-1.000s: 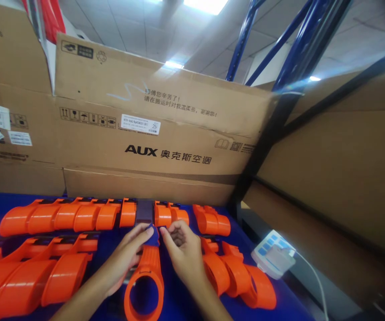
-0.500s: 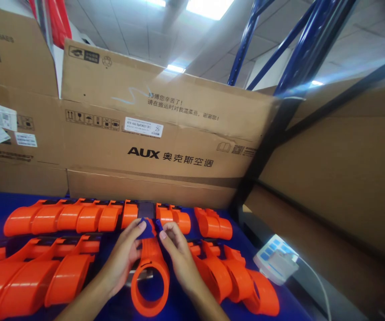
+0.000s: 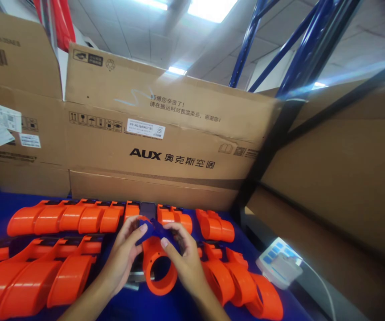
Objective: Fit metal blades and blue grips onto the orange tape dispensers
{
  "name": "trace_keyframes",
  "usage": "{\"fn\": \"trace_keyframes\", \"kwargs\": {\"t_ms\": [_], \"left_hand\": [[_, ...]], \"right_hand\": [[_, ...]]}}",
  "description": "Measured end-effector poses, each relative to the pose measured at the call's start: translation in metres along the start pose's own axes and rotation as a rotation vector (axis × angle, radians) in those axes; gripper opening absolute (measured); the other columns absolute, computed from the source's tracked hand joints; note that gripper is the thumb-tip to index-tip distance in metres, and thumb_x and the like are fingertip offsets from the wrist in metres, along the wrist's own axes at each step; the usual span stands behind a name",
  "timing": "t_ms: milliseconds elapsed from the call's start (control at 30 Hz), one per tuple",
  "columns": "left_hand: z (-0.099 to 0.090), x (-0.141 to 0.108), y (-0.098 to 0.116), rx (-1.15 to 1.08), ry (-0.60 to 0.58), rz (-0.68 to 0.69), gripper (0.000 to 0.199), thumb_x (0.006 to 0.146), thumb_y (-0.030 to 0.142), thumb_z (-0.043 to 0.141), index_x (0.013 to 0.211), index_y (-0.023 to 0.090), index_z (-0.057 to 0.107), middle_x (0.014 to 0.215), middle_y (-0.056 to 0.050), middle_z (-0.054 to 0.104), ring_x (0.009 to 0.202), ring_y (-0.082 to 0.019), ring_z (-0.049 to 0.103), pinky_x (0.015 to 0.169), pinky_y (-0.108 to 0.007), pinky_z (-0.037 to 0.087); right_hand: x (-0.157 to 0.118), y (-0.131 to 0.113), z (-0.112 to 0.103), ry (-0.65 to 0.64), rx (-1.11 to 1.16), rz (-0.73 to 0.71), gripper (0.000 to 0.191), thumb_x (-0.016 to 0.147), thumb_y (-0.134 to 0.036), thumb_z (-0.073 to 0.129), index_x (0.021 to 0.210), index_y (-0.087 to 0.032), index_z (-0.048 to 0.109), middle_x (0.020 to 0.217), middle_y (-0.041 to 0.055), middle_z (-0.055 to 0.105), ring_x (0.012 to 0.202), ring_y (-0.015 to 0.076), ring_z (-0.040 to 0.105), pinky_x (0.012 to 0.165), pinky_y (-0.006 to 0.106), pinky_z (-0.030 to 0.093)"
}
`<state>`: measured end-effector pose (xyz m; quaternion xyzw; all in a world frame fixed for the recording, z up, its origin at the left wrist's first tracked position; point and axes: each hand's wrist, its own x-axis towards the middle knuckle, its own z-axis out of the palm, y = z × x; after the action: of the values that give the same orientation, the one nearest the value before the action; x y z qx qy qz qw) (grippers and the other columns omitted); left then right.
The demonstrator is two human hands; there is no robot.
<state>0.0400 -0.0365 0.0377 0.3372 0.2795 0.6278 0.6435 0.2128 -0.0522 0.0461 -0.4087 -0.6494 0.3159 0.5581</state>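
An orange ring-shaped part (image 3: 160, 272) hangs between my hands, its round opening facing me. At its top sits a dark blue piece (image 3: 155, 229). My left hand (image 3: 125, 249) grips the blue and orange top from the left, thumb on the blue surface. My right hand (image 3: 182, 252) pinches the right side of the blue piece between thumb and fingers. The exact joint between blue and orange is partly hidden by my fingers.
Orange parts stand in rows at the left (image 3: 70, 278), back left (image 3: 70, 217) and right (image 3: 239, 281) on the blue surface (image 3: 112, 307). Behind rises a cardboard box (image 3: 179, 133). A white power strip (image 3: 279, 261) with a cable lies at the right.
The orange ring has swung up and slightly right, its tilt altered. More of the blue piece shows, now spanning both hands. My right hand has turned slightly over it.
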Motion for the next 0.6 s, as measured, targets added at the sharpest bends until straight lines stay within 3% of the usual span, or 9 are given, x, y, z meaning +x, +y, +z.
{"fn": "trace_keyframes", "kwargs": {"t_ms": [233, 367, 600], "left_hand": [[-0.0008, -0.0012, -0.0003, -0.018, -0.017, 0.017, 0.031, 0.079, 0.034, 0.084, 0.106, 0.028, 0.070, 0.110, -0.002, 0.066, 0.104, -0.022, 0.062, 0.083, -0.033, 0.056], [-0.0023, -0.0022, 0.0004, -0.029, -0.011, 0.048, 0.041, 0.078, 0.032, 0.084, 0.116, 0.030, 0.068, 0.120, -0.003, 0.067, 0.108, -0.024, 0.063, 0.086, -0.034, 0.055], [-0.0044, -0.0050, -0.0007, -0.016, -0.038, 0.101, 0.055, 0.081, 0.036, 0.080, 0.132, 0.029, 0.064, 0.137, -0.006, 0.066, 0.136, -0.031, 0.053, 0.115, -0.043, 0.039]], "right_hand": [[0.0003, 0.0027, 0.0008, 0.003, 0.002, 0.019, 0.030, 0.093, -0.039, 0.070, 0.118, -0.023, 0.065, 0.120, 0.0086, 0.071, 0.117, 0.0283, 0.065, 0.105, 0.042, 0.048], [-0.0001, -0.0001, 0.0012, -0.039, 0.012, -0.003, 0.030, 0.094, -0.037, 0.069, 0.121, -0.024, 0.063, 0.122, 0.0078, 0.070, 0.118, 0.0265, 0.065, 0.107, 0.041, 0.048], [-0.0061, -0.0041, 0.0038, -0.114, -0.074, -0.097, 0.044, 0.095, -0.031, 0.067, 0.137, -0.029, 0.053, 0.131, 0.0064, 0.067, 0.119, 0.0240, 0.066, 0.103, 0.038, 0.054]]}}
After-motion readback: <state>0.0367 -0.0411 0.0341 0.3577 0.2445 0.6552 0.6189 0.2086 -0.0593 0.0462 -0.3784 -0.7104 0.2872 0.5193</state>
